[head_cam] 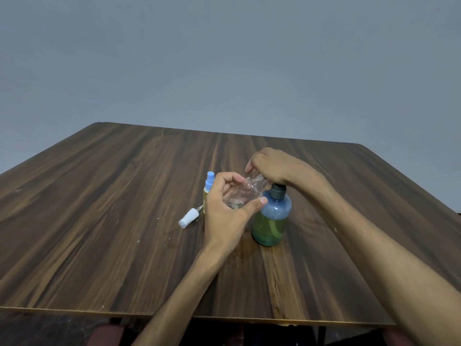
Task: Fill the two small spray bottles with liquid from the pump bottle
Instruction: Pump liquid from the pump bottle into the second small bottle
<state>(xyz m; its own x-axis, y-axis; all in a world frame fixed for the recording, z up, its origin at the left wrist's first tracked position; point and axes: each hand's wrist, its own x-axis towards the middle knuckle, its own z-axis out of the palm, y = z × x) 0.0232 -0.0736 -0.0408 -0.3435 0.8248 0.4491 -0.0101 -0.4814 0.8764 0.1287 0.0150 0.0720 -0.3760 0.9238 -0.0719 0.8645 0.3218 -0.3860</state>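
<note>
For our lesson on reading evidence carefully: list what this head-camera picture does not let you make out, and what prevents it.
- Head view: the pump nozzle on the blue pump bottle of green liquid is hidden under the right hand.
- Liquid level in the clear small plastic bottle: covered by the left hand.
- Yellow spray bottle with blue cap: mostly behind the left hand.
- Lettering on any bottle: too small.
</note>
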